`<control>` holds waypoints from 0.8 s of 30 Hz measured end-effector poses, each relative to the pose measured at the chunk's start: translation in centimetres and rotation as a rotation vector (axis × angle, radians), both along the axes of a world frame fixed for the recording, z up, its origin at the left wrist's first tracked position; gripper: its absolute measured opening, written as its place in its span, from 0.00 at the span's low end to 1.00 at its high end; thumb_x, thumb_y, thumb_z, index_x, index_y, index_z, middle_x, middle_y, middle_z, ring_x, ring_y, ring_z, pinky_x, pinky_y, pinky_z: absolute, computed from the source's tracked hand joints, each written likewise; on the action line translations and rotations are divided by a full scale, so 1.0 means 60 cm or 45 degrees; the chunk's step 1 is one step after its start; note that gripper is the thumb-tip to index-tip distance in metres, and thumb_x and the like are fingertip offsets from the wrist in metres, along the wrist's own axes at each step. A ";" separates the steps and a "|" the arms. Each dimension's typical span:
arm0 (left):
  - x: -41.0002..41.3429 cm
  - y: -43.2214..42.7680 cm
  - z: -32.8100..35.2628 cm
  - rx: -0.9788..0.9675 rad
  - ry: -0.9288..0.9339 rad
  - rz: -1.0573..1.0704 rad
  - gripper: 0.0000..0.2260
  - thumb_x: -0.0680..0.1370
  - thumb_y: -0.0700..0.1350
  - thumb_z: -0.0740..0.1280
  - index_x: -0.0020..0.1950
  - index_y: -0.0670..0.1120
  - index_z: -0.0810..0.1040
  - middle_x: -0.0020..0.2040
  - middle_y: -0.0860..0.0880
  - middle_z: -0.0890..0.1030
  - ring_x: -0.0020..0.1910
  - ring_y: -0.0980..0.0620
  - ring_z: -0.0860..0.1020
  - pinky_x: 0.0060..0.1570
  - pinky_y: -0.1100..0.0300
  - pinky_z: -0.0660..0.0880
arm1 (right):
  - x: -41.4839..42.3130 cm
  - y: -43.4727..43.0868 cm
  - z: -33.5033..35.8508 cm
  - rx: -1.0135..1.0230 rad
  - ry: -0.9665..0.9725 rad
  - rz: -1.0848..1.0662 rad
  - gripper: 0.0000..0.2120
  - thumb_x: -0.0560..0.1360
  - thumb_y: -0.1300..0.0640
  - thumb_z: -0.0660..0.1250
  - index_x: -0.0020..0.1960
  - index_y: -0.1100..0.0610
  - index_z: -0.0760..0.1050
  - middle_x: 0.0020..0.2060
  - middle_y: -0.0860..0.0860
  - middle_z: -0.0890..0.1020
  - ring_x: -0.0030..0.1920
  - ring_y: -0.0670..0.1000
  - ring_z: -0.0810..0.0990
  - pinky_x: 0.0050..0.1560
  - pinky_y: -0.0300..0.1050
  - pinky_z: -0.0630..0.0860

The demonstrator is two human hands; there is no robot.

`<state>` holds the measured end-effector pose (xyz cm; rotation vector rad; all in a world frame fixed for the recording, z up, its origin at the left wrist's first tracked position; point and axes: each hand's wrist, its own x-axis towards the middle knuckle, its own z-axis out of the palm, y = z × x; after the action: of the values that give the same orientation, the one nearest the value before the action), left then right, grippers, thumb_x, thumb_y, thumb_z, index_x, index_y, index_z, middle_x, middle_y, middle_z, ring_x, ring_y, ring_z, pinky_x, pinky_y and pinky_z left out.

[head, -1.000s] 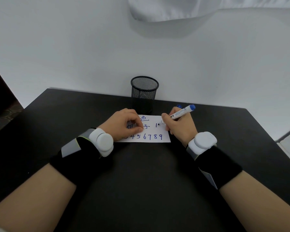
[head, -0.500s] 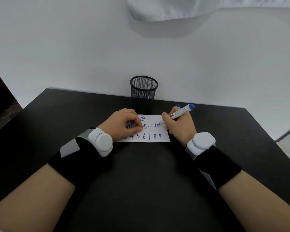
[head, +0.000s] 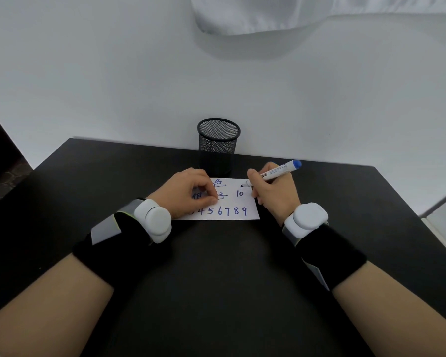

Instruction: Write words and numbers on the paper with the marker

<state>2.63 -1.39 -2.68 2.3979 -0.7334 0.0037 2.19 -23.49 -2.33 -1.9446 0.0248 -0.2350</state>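
Head view: white paper (head: 238,202) lies flat on the black table (head: 216,279), just in front of the black mesh pen cup (head: 218,143), which stands upright at the table's far edge by the white wall. Blue writing on the paper: characters in the upper rows, "10" to the right of them, digits "4 5 6 7 8 9" along the near edge; the left part of each row is hidden under the left hand.

Left hand (head: 191,194) rests on the left part of the paper, fingers curled, thumb and fingertips pressing down on the sheet, holding nothing.

Right hand (head: 274,191) sits at the paper's right edge, closed around the marker (head: 273,173). The marker is white with a blue rear end, tilted, dark tip at the paper's upper right area above the "10". Whether the tip touches the sheet is unclear.

Both wrists carry white round devices on black bands, nearer the camera than the paper.
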 end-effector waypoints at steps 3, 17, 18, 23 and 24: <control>-0.003 -0.005 -0.001 0.009 -0.013 -0.026 0.03 0.73 0.49 0.71 0.46 0.55 0.80 0.48 0.57 0.78 0.51 0.57 0.74 0.53 0.61 0.72 | 0.000 -0.001 0.001 0.057 -0.005 -0.006 0.14 0.76 0.52 0.69 0.42 0.63 0.73 0.29 0.55 0.81 0.24 0.45 0.75 0.28 0.37 0.72; -0.015 -0.027 0.003 -0.011 -0.131 -0.008 0.02 0.73 0.48 0.71 0.45 0.54 0.81 0.47 0.56 0.78 0.49 0.57 0.74 0.52 0.60 0.73 | -0.003 -0.019 0.006 -0.907 -0.674 0.131 0.15 0.69 0.70 0.70 0.53 0.58 0.77 0.45 0.55 0.76 0.41 0.52 0.78 0.39 0.48 0.79; -0.015 -0.028 0.006 -0.058 -0.170 0.054 0.02 0.74 0.47 0.71 0.45 0.53 0.81 0.47 0.55 0.78 0.48 0.57 0.75 0.51 0.60 0.74 | -0.005 -0.014 0.008 -1.037 -0.775 0.122 0.14 0.69 0.70 0.71 0.51 0.59 0.77 0.44 0.56 0.76 0.40 0.55 0.77 0.34 0.51 0.78; -0.022 -0.029 0.018 -0.406 -0.077 0.193 0.03 0.76 0.47 0.67 0.49 0.51 0.80 0.45 0.53 0.80 0.44 0.56 0.79 0.48 0.60 0.76 | -0.018 0.007 0.018 -1.248 -0.941 0.103 0.17 0.62 0.70 0.77 0.48 0.60 0.79 0.42 0.56 0.78 0.39 0.56 0.78 0.26 0.40 0.68; -0.024 -0.031 0.020 -0.454 -0.018 0.189 0.05 0.77 0.48 0.65 0.50 0.50 0.79 0.46 0.53 0.81 0.44 0.56 0.80 0.49 0.60 0.77 | -0.017 0.008 0.019 -1.260 -0.972 0.099 0.17 0.62 0.71 0.77 0.48 0.61 0.79 0.41 0.56 0.78 0.39 0.56 0.78 0.26 0.41 0.68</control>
<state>1.16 -3.24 -1.49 2.1045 -0.5103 0.1966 1.15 -23.04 -1.21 -2.6683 -0.7996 -1.0774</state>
